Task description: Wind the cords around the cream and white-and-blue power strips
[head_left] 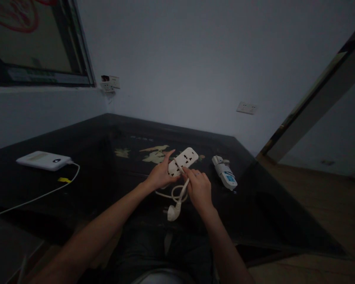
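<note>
A white power strip (187,156) with several sockets is tilted above the black table, its far end pointing up and to the right. My left hand (160,174) grips its near end, thumb along the upper edge. My right hand (198,188) is closed on the strip's white cord (184,191), close to the strip's lower edge. One turn of cord crosses the strip's face. Below the hands the cord makes a loose loop, and its white plug (173,213) hangs toward me with the prongs to the left.
Right of my hands, a second power strip (230,180) lies wrapped in its grey cord. At left on the black table (100,157) is a white device (44,160) with a cable, near a yellow scrap (64,180). Wall sockets (246,108) are behind.
</note>
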Available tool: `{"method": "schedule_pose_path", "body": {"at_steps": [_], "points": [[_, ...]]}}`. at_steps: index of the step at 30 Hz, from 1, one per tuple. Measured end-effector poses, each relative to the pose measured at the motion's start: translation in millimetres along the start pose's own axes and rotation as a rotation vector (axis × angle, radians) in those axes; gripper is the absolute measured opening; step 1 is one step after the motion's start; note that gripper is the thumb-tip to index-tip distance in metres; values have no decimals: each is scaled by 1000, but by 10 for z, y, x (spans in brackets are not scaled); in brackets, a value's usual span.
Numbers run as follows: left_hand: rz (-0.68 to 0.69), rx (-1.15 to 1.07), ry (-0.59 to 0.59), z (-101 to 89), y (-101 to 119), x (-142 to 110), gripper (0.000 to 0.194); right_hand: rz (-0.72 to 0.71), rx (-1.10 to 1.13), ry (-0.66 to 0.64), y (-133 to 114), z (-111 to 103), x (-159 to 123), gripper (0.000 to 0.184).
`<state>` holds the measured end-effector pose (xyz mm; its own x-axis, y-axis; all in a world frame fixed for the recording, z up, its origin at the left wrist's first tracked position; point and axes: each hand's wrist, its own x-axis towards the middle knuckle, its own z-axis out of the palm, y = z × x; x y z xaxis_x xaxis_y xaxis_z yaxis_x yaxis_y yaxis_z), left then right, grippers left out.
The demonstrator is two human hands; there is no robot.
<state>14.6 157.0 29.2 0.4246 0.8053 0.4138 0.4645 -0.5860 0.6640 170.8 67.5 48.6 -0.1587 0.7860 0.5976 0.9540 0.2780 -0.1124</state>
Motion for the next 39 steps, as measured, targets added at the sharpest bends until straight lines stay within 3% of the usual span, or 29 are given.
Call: {"method": "schedule_pose_path", "body": {"at_steps": [6, 9, 16, 19, 22, 25, 29, 33, 39], "points": [[34, 42, -36, 25, -118, 52, 73, 92, 360, -185, 192, -132, 94, 28], [4, 68, -40, 53, -173, 61, 69, 147, 515, -201, 350, -172, 56, 28], [-77, 151, -88, 61, -313, 82, 67, 310, 850, -208, 595, 45, -180, 36], [-118, 197, -113, 54, -389, 103, 67, 306, 976, -169, 625, 149, -257, 35], [-139, 237, -144, 47, -452, 114, 65, 183, 873, -115, 631, 195, -327, 36], [-168, 274, -168, 50, -492, 110, 67, 52, 573, -10, 609, 173, -403, 38], [-208, 316, -188, 59, -509, 98, 71, -169, 235, 68, 547, 95, -484, 25], [-229, 343, -207, 55, -499, 95, 72, -374, 107, 34, 510, 3, -487, 20], [-255, 380, -226, 40, -452, 88, 71, -493, 45, -114, 420, -210, -358, 20]]}}
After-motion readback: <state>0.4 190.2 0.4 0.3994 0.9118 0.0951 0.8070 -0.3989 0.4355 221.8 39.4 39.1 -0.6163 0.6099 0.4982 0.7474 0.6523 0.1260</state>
